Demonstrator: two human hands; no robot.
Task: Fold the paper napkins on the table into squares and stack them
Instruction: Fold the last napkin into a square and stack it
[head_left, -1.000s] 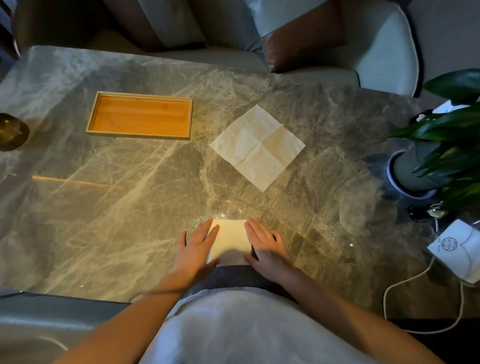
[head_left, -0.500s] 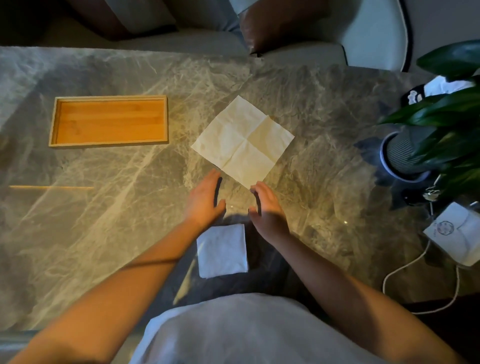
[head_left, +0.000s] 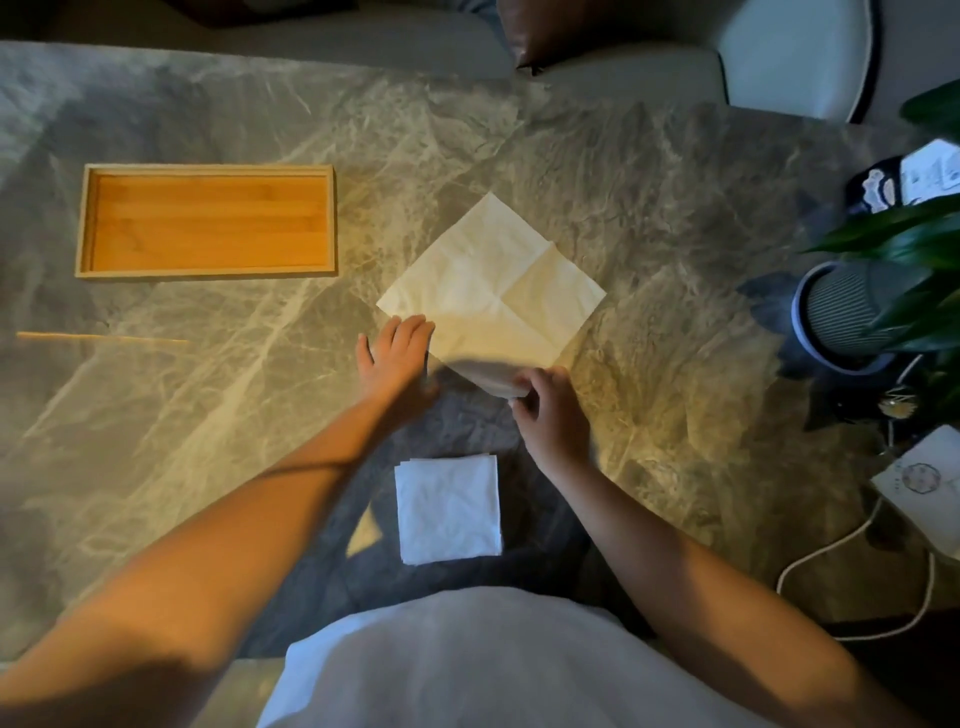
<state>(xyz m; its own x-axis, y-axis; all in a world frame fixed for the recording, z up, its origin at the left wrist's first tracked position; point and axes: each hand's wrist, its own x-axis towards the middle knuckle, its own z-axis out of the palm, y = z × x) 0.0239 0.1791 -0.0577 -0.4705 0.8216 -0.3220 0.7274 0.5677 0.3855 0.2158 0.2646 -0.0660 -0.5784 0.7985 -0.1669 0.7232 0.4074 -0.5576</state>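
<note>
An unfolded white napkin (head_left: 493, 280) lies as a diamond in the middle of the marble table (head_left: 218, 426), creased into quarters. My right hand (head_left: 545, 410) pinches the napkin's near corner, which curls up slightly. My left hand (head_left: 395, 358) lies flat with fingers spread, its fingertips on the napkin's left corner. A folded square napkin (head_left: 448, 509) rests close to my body at the table's near edge, apart from both hands.
A shallow wooden tray (head_left: 83, 223) sits at the far left. A potted plant (head_left: 852, 317) stands at the right edge, with a white cable (head_left: 831, 551) and a white paper item (head_left: 924, 488) near it. Chairs (head_left: 789, 52) line the far side.
Both hands left the folded napkin near my body and reached forward to the unfolded napkin. The right hand has taken hold of its near corner; the left hand now touches its left corner.
</note>
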